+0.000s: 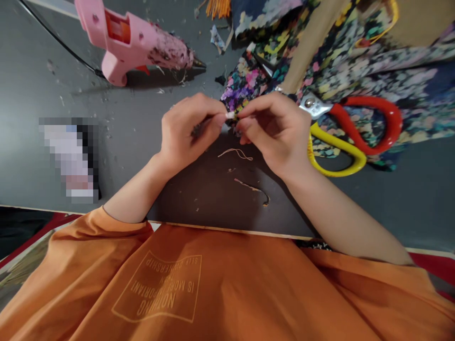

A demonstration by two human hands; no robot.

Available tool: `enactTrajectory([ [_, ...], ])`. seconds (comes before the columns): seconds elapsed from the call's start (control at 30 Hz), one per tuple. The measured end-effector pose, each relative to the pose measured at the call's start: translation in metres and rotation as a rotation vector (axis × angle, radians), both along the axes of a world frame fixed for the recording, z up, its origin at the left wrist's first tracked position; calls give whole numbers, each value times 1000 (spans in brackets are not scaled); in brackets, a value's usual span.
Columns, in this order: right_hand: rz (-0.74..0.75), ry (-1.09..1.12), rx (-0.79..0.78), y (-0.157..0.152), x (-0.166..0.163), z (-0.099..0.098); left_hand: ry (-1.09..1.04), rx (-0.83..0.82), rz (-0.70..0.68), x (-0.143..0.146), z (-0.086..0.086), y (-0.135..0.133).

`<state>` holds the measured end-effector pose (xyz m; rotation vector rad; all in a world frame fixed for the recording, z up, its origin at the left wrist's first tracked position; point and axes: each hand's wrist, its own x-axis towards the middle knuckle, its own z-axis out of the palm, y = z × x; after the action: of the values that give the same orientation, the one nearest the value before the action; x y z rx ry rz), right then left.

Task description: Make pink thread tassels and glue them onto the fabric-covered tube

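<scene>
My left hand (188,125) is closed in a pinch, thumb and forefinger on a small white piece (230,115) that I cannot identify further. Close beside it, my right hand (279,128) also pinches, its fingertips at the right end of that spot; what lies between them is too small to make out. Dark floral fabric (245,80) with purple and pink blossoms shows just behind the fingertips. Below the hands, a thin loose thread (236,152) and a narrow frayed strip (252,187) lie on the grey table (213,208).
A pink glue gun (138,42) lies at the upper left, its black cord (60,42) trailing off. Scissors (366,125) with red and yellow handles rest on more floral fabric (415,90) at right. A blurred-out flat object (73,158) is at left.
</scene>
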<state>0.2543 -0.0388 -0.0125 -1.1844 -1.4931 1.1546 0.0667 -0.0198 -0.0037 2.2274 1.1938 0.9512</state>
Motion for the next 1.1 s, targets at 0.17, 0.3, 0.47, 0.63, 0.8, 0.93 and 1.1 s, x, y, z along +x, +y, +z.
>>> enactTrajectory([
  [0.17, 50, 136, -92, 11, 5, 6, -162, -39, 149, 0, -5, 0],
  [0.3, 265, -166, -12, 10, 9, 15, -193, 43, 139, 2, -4, 1],
  [0.47, 459, -581, 223, -1, 2, 20, -262, 115, 60, 4, -1, 2],
  [0.63, 518, -744, 281, -6, -2, 22, -265, 67, 53, 4, 1, 1],
  [0.8, 261, -389, 99, -2, 9, 23, -98, 67, 63, -1, 5, -1],
  [0.93, -26, -171, 78, -2, 13, 14, 150, 68, -230, -3, 4, -1],
  [1.1, -117, -101, 67, -2, 13, 4, 159, 121, -241, -12, 1, -1],
])
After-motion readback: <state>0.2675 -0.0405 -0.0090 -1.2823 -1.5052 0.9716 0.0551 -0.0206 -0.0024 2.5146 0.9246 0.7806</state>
